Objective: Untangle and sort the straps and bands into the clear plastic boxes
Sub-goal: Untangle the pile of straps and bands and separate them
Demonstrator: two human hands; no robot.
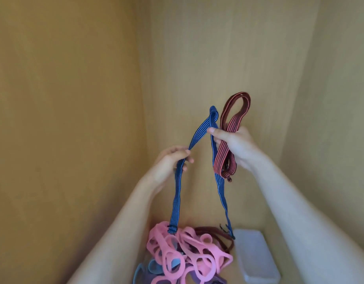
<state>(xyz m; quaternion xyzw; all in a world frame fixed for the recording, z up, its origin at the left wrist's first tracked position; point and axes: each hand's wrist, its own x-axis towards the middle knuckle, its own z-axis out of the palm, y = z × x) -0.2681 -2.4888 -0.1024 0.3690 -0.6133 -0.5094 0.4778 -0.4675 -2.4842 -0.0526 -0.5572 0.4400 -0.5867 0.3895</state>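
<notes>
Both hands are raised in front of a wooden corner (74, 99); between them a blue striped strap (178, 201) hangs in an upside-down V. The left hand (172, 160) pinches the strap's left leg between thumb and curled fingers. The right hand (234, 146) presses its thumb on the strap just below the folded peak, and its fingers are wrapped round a bunched red striped strap (220, 158). That strap loops up above the hand, and its doubled end hangs below the palm.

The blue strap's left leg drops to a black slider (171, 226), and its tip touches the heap below. Its right leg ends by a dark buckle (224, 227) at the heap's right edge.

The heap lies loose on the wooden floor, outside any container. It is mostly pink looped bands (177, 253) tangled together, with a maroon strap (216, 232) curling along the upper right, a blue-grey band (140, 271) at the lower left and a purple band (197, 277) underneath.

Just right of the heap sits one clear plastic box (254, 257), long and frosted, apart from both hands. Neither held strap reaches into it; whether anything lies inside cannot be told.
</notes>
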